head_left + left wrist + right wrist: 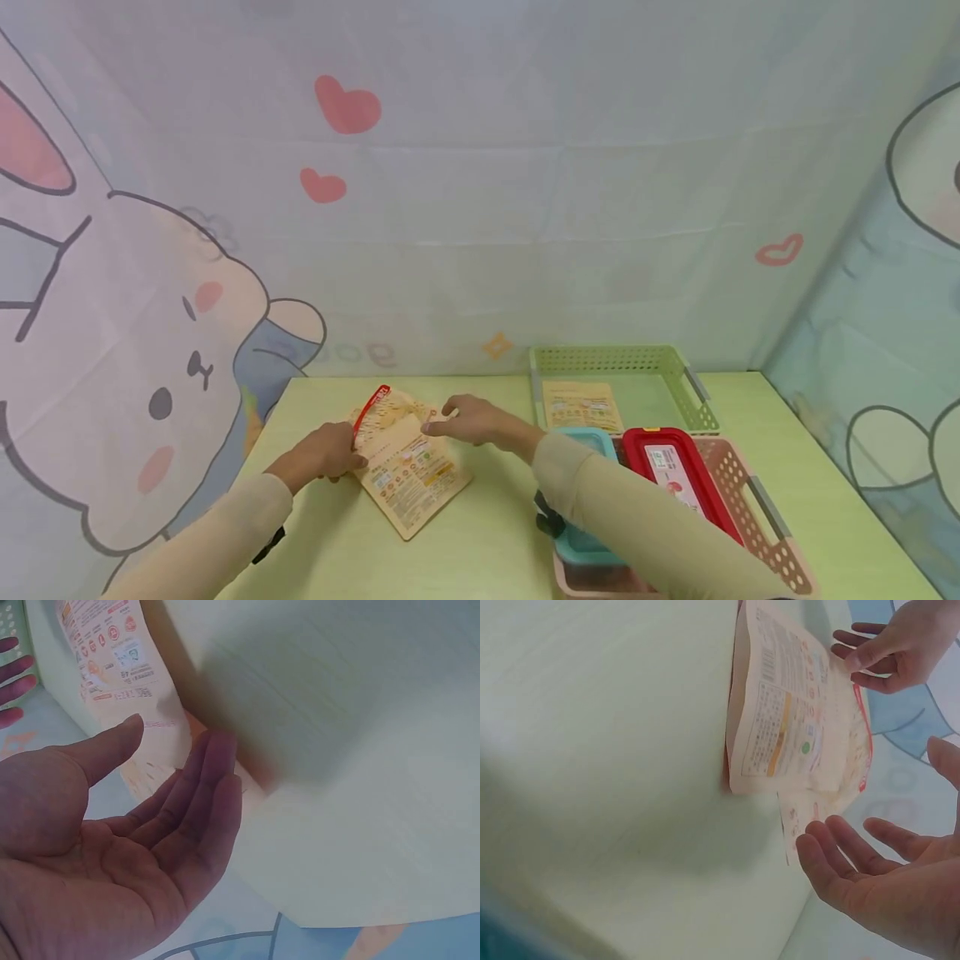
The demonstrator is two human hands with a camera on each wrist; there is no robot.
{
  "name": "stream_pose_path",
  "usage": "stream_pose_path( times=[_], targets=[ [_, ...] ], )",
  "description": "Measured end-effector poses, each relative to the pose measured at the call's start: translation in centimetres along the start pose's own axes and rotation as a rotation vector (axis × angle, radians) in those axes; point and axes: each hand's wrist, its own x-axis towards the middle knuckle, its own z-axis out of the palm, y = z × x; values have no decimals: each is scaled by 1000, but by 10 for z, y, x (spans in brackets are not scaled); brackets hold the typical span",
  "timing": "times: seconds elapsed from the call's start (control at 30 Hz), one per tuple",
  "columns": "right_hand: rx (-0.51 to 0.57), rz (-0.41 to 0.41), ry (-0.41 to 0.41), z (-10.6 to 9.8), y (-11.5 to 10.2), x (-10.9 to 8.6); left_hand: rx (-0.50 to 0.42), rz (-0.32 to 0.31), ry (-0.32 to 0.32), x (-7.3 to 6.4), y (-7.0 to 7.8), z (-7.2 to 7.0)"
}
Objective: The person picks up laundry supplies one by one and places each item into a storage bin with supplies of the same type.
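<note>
On the table lies a beige printed food pouch [414, 483], its text side up. A second packet [390, 408] with a red edge strip and a pale food picture shows from beneath its far end. My left hand [332, 451] is at the left edge of the packets; in the left wrist view its fingers [202, 802] are loosely bent beside the pouch, the thumb apart. My right hand [474, 419] is beside the far right side of the packets, its fingers [855, 851] spread and holding nothing.
A green basket [600, 361] at the back right contains another beige packet [581, 406]. In front of it, a pink basket [731, 467] holds a blue-lidded box [588, 546] and a red-lidded box [678, 477]. A printed cloth [465, 208] hangs behind the table [502, 533].
</note>
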Motion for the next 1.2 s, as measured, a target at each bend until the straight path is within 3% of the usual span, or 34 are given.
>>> stream_pose_path(
  times=[0.43,0.77,1.03,1.2],
  targets=[
    [-45,-32,88,19,8,10,-113,-109,0,5,-3,12],
    [-207,27,36,30,12,12,-534,-297,-106,-4,-1,19],
    [-246,25,34,35,11,10,-811,-335,-188,-17,6,27],
    [-203,35,55,36,11,10,-869,-333,-199,-22,19,27]
  ],
)
